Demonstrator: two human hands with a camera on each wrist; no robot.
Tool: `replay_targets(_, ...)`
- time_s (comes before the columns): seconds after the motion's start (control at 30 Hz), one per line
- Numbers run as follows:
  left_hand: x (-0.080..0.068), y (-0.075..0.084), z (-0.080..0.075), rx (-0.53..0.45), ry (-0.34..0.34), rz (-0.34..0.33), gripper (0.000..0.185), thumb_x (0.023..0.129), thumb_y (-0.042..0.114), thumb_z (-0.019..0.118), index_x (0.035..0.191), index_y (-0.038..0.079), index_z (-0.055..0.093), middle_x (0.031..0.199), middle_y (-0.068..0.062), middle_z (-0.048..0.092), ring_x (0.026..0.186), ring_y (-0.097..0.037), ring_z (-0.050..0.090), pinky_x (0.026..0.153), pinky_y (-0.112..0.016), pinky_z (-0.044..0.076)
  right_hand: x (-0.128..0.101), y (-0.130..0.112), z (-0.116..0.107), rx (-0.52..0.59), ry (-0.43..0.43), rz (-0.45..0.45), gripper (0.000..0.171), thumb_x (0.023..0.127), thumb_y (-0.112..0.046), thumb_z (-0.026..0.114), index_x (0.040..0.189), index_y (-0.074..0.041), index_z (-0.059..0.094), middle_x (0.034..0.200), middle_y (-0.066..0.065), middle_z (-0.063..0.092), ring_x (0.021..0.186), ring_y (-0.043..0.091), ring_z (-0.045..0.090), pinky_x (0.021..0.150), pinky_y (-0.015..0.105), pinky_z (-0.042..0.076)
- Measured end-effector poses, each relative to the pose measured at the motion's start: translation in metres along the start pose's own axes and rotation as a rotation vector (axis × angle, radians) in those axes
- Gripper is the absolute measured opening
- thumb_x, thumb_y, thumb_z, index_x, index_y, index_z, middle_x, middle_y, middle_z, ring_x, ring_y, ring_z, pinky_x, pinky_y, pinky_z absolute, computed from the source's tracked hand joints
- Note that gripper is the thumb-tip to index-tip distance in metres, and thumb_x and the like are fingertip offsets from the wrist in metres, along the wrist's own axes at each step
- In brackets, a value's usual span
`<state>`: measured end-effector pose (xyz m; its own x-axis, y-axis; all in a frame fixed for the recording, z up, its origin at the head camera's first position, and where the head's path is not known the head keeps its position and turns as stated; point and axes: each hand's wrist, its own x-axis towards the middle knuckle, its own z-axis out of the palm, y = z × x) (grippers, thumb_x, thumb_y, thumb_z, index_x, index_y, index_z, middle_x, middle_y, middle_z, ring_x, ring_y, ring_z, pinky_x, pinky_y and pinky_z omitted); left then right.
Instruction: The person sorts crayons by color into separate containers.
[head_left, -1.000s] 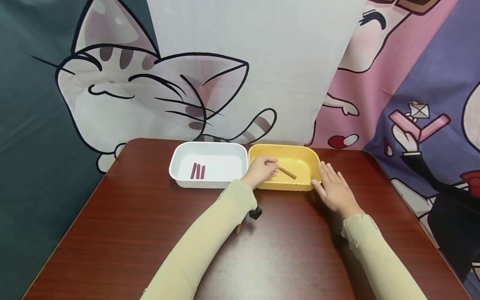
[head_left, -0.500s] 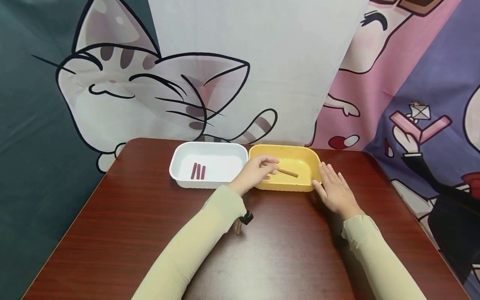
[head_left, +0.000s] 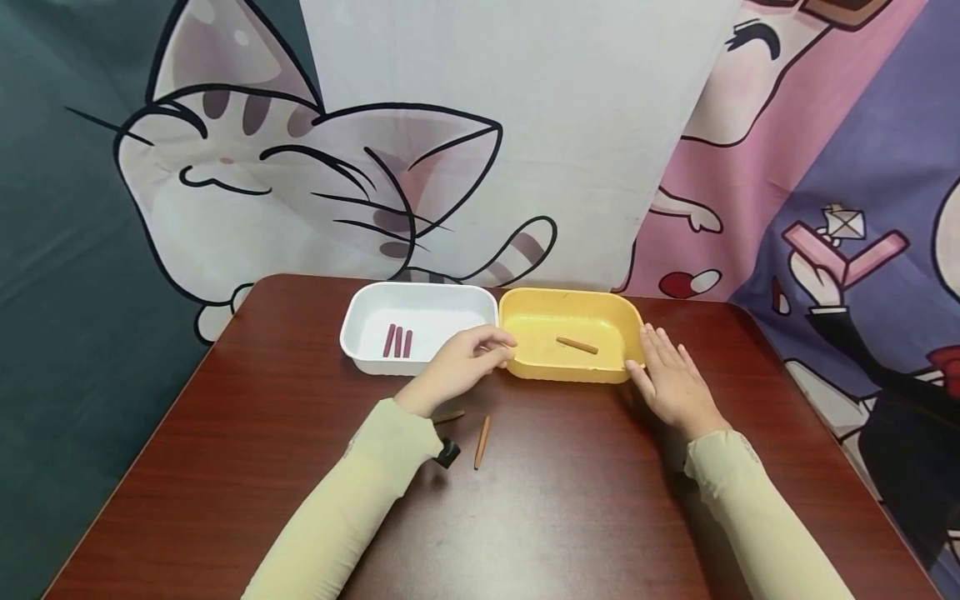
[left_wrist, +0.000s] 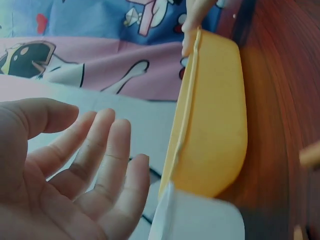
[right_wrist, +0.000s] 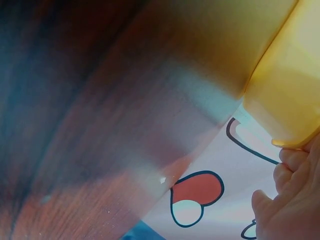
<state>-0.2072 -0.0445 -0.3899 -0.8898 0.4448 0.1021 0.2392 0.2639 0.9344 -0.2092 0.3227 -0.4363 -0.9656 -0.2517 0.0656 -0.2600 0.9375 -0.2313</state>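
My left hand [head_left: 480,354] hovers empty, fingers loosely curved, over the table just before the seam between the white tray [head_left: 360,321] and the yellow tray [head_left: 540,371]. The left wrist view shows its bare palm and straight fingers [left_wrist: 107,150] beside the yellow tray [left_wrist: 215,125]. A brown stick [head_left: 577,345] lies alone in the yellow tray. Three purple sticks [head_left: 397,342] lie in the white tray. My right hand [head_left: 663,367] rests flat against the yellow tray's right side, its fingers [right_wrist: 292,190] below the tray's corner [right_wrist: 290,85].
Two brown sticks lie loose on the dark wooden table [head_left: 262,433]: one [head_left: 482,442] near the middle, another [head_left: 450,416] partly hidden by my left wrist. A black wrist mount [head_left: 448,454] sits under the left sleeve. Cartoon cloths hang behind the table.
My left hand has let go of the brown stick in the yellow tray and drawn back left and toward me, uncovering the loose sticks on the table. The right hand has not moved.
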Motion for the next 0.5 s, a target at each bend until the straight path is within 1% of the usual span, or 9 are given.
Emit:
replay_targets(0.1, -0.011, -0.007, -0.009, 0.054, 0.015, -0.032, 0.025, 0.101, 0.017, 0.063, 0.121, 0.003, 0.068, 0.107, -0.012, 0.073, 0.097, -0.023, 0.069, 0.085, -0.031, 0.054, 0.001, 0.0, 0.001, 0.002, -0.003, 0.001, 0.077, 0.108, -0.052, 0.032, 0.16, 0.002, 0.015, 0.168, 0.02, 0.012, 0.155, 0.037, 0.004, 0.123, 0.055, -0.001)
replay_targets(0.2, -0.023, -0.014, -0.017, 0.134, 0.024, -0.045, 0.024, 0.101, 0.02, 0.062, 0.12, 0.006, 0.069, 0.109, -0.004, 0.072, 0.1, -0.022, 0.068, 0.091, -0.037, 0.053, 0.001, -0.001, 0.001, 0.003, -0.005, 0.003, 0.077, 0.108, -0.052, 0.032, 0.161, 0.002, 0.015, 0.168, 0.02, 0.011, 0.155, 0.037, 0.004, 0.124, 0.054, -0.002)
replay_targets(0.3, -0.034, -0.021, -0.022, 0.238, 0.021, -0.042, 0.024, 0.101, 0.019, 0.062, 0.12, 0.006, 0.07, 0.113, -0.004, 0.071, 0.103, -0.019, 0.067, 0.095, -0.04, 0.052, 0.001, -0.001, 0.001, 0.002, 0.0, 0.001, 0.076, 0.108, -0.051, 0.032, 0.16, 0.002, 0.015, 0.167, 0.021, 0.013, 0.155, 0.037, 0.005, 0.124, 0.054, -0.001)
replay_targets(0.37, -0.04, -0.026, -0.024, 0.323, 0.002, -0.041, 0.024, 0.101, 0.018, 0.062, 0.12, 0.004, 0.069, 0.109, -0.004, 0.072, 0.102, -0.019, 0.067, 0.095, -0.04, 0.053, 0.001, 0.0, 0.001, 0.002, 0.005, -0.001, 0.076, 0.108, -0.051, 0.032, 0.16, 0.002, 0.016, 0.167, 0.021, 0.014, 0.155, 0.038, 0.006, 0.124, 0.054, -0.001)
replay_targets(0.5, -0.05, -0.034, -0.027, 0.485, -0.042, -0.052, 0.024, 0.097, 0.015, 0.065, 0.117, 0.003, 0.069, 0.099, -0.001, 0.071, 0.094, -0.017, 0.067, 0.088, -0.038, 0.054, 0.001, 0.001, 0.001, 0.0, 0.008, -0.001, 0.076, 0.108, -0.051, 0.032, 0.16, 0.003, 0.017, 0.167, 0.021, 0.013, 0.155, 0.037, 0.005, 0.124, 0.055, -0.001)
